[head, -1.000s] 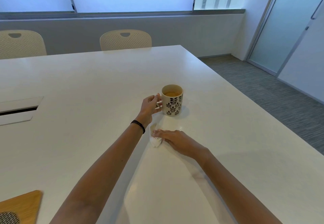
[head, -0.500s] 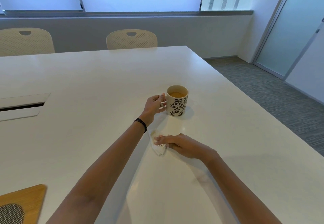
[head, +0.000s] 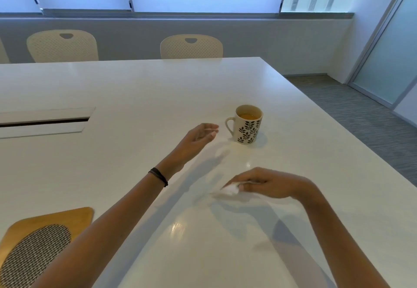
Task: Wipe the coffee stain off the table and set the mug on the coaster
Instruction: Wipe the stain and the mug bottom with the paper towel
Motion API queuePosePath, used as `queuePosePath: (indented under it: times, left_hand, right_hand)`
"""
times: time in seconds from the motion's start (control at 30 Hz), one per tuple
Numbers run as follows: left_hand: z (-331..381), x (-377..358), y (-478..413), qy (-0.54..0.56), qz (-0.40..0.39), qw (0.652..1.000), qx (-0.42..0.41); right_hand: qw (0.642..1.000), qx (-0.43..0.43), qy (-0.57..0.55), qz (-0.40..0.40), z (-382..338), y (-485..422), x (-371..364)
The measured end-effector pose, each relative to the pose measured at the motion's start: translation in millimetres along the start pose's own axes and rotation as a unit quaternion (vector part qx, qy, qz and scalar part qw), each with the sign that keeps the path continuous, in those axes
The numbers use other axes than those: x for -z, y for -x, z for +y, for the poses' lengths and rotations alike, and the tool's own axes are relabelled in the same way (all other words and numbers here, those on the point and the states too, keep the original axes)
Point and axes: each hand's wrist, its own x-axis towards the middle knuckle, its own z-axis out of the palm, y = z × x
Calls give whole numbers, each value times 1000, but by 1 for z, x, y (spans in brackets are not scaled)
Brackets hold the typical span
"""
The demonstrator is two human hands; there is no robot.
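Observation:
A cream mug [head: 248,125] with a dark leaf pattern holds brown coffee and stands upright on the white table [head: 135,89], handle pointing left. My left hand [head: 198,135] hovers just left of the handle, fingers apart, touching nothing. Nearer to me, my right hand [head: 266,185] pinches a small crumpled white tissue [head: 230,189] against the tabletop. A wooden coaster [head: 67,217] with a woven metal-mesh oval sits at the near left corner. I can make out no stain on the glossy surface.
A recessed cable hatch [head: 42,122] lies in the table at the left. Two cream perforated chairs [head: 191,47] stand along the far edge. The table's right edge drops to grey carpet [head: 361,116]; a glass door is at the far right.
My left hand has let go of the mug handle and drawn back a little to the left. My right hand has slid the tissue toward me and lifted its palm.

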Motion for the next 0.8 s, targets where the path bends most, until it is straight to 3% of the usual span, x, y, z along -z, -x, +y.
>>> queuePosePath:
  times: [0.2,0.43,0.63,0.8]
  left_hand:
    - [10,-8,44,-24,-70,996,-47]
    - [7,-12,59,-97,-5,994,-52]
    - [-9,-24,71,-170,-4,985,-4]
    - [-23,-32,79,-118,40,992,32]
  right_hand:
    - [965,-21,-171,196,-21,1,8]
    - [907,-47,-224,353,-33,-20,-3]
    - [851,-120,-58,508,-22,-43,-41]
    - [852,-88,-5,516,-31,-59,-77]
